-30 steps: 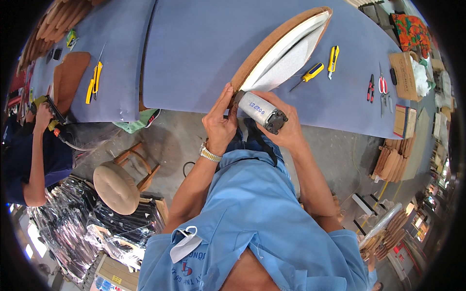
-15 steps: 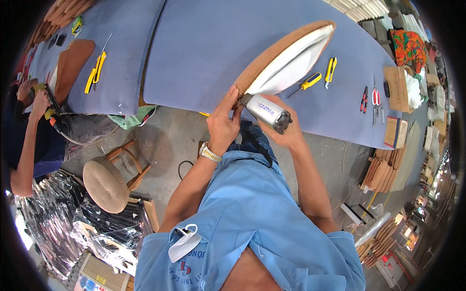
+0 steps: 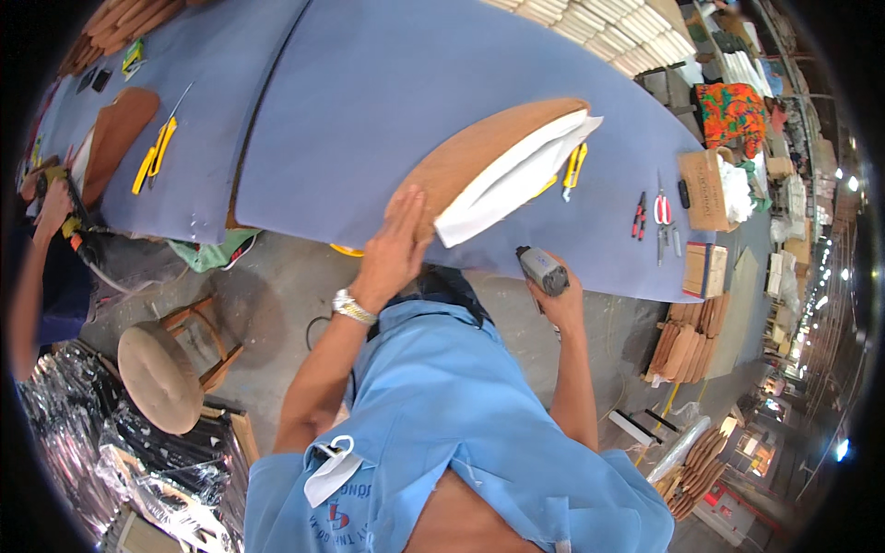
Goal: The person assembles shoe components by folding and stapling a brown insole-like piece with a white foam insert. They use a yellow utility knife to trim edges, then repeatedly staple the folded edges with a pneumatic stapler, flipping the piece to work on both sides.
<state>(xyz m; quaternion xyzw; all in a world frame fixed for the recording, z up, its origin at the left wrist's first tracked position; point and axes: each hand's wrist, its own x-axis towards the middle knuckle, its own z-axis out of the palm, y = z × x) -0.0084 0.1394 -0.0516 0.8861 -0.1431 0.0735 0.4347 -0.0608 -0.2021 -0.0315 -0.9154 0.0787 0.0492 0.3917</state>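
My left hand (image 3: pixel 396 244) lies flat with fingers spread on the near end of a curved brown wooden panel (image 3: pixel 479 152). The panel rests on a blue-covered workbench (image 3: pixel 387 101), and a white foam sheet (image 3: pixel 512 180) is fitted to its right side. My right hand (image 3: pixel 556 295) grips a grey power stapler (image 3: pixel 541 269) at the bench's front edge, a short way right of the panel and apart from it. A yellow utility knife (image 3: pixel 574 166) lies just past the foam.
Red-handled scissors (image 3: pixel 662 208), small pliers (image 3: pixel 639 215) and a cardboard box (image 3: pixel 705 189) sit at the bench's right end. A round wooden stool (image 3: pixel 159 373) stands on the floor at left. Another person (image 3: pixel 46 267) works at far left. Stacked wooden panels (image 3: pixel 678 350) lie lower right.
My right hand has pulled the stapler away from the panel's edge, down and to the right. My left hand has flattened on the wood. The view has shifted.
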